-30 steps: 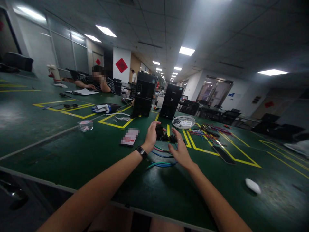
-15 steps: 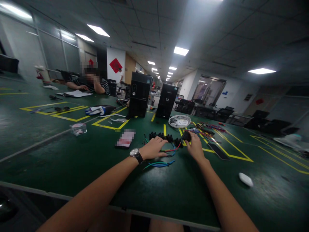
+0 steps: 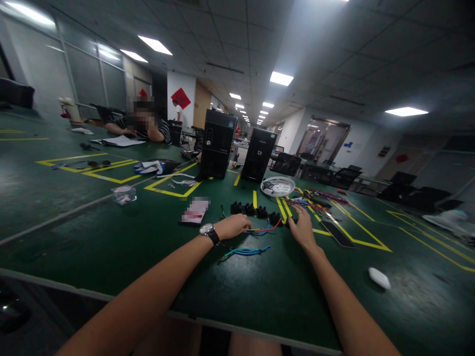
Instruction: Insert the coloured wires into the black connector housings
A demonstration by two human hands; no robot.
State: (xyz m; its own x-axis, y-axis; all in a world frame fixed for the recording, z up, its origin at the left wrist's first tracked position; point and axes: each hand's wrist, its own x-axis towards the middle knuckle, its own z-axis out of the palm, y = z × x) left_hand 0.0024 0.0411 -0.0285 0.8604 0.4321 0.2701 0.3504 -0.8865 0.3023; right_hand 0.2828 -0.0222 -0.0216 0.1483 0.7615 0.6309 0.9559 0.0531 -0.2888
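"Starting with the left hand [image 3: 233, 227], how does it lie over the green desk [image 3: 274, 291]?"

"Palm down, its fingers bent and close together, right beside a red wire [image 3: 275, 226] and a blue wire [image 3: 268, 225]. Whether the fingertips pinch either one, I cannot tell. A watch [image 3: 208, 230] is strapped to that wrist."

"And the right hand [image 3: 303, 227]?"

"It reaches down, thumb apart from the fingers, at a small dark piece [image 3: 290, 222]. The hand covers most of that piece, so I cannot tell whether it is gripped or only touched."

"Where are the other dark pieces?"

"Black parts [image 3: 261, 212] form a row just beyond the left hand, running toward the right one. The red wire ends near the rightmost of them."

"Anything nearer the person?"

"A loose bundle of blue and green wires [image 3: 247, 251], apart from both hands."

"What else is around?"

"Left of the row, a flat rectangular item [image 3: 196, 210], blurred over, then a clear plastic box [image 3: 125, 194]. Farther back are a white basket [image 3: 280, 194] and two black computer towers [image 3: 258, 153]. Over to the right lie a heap of coloured wires [image 3: 322, 202], a dark flat panel [image 3: 337, 234] and a white rounded object [image 3: 379, 278]."

"Across the desk?"

"Another person's striped sleeve [image 3: 165, 131], beside papers [image 3: 122, 141]."
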